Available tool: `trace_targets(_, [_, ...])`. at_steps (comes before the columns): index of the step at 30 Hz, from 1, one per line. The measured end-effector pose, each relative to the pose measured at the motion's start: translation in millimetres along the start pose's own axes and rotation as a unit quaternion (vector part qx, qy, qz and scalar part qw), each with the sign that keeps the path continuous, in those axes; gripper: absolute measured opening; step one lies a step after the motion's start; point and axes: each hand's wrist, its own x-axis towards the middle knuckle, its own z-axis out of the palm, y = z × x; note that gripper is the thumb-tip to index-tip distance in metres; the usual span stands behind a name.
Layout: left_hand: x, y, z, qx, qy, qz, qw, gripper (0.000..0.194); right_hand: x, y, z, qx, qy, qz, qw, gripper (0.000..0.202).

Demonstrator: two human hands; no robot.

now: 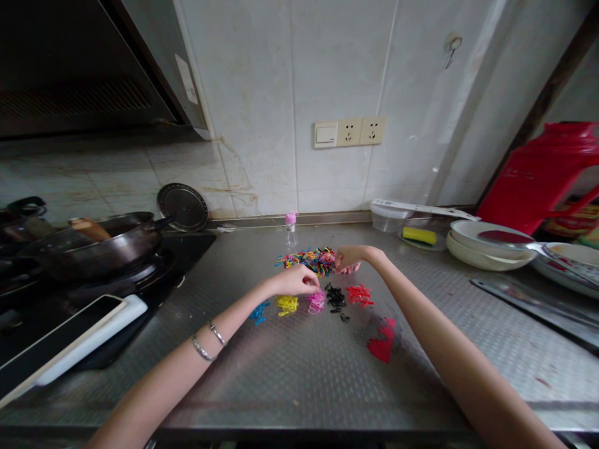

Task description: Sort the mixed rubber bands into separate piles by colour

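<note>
A heap of mixed-colour small rubber bands (306,260) lies on the metal counter. In front of it runs a row of single-colour piles: blue bands (259,313), yellow bands (287,304), pink bands (316,302), black bands (336,296) and red bands (360,295). My left hand (299,280) is just over the pink pile, its fingertips pinched together. Whatever is between them is too small to make out. At the right edge of the mixed heap, my right hand (349,258) has its fingers curled down and closed; their tips are partly hidden.
A clear bag with a red print (382,340) lies near my right forearm. Behind the heap stands a small pink-capped bottle (291,229). To the left are a pan (107,240) and a phone (70,340); bowls (486,246), a sponge (419,236) and a red thermos (538,178) are right.
</note>
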Motion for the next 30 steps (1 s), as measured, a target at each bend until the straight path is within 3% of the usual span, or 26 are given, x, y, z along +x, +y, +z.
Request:
trace_targets(11, [0,-9,-21.4,-0.059,0.036,-0.016,0.997,0.027,10,15,-3,0.016,0.001,-0.004,1.000,0.019])
trace_targets(18, [1,-22,-71.3,-0.018,0.114,-0.033,0.993,0.027,23,20,1,0.011,-0.011,-0.024,1.000,0.022])
trace_targets(21, [0,-28,-83.6,-0.001,0.145,-0.049,0.988,0.027,23,21,0,0.003,-0.010,-0.023,1.000,0.022])
trace_targets(30, [6,-52,-54.7,-0.008,0.101,-0.069,0.993,0.027,-15,25,-19,0.031,-0.014,0.041,0.999,0.026])
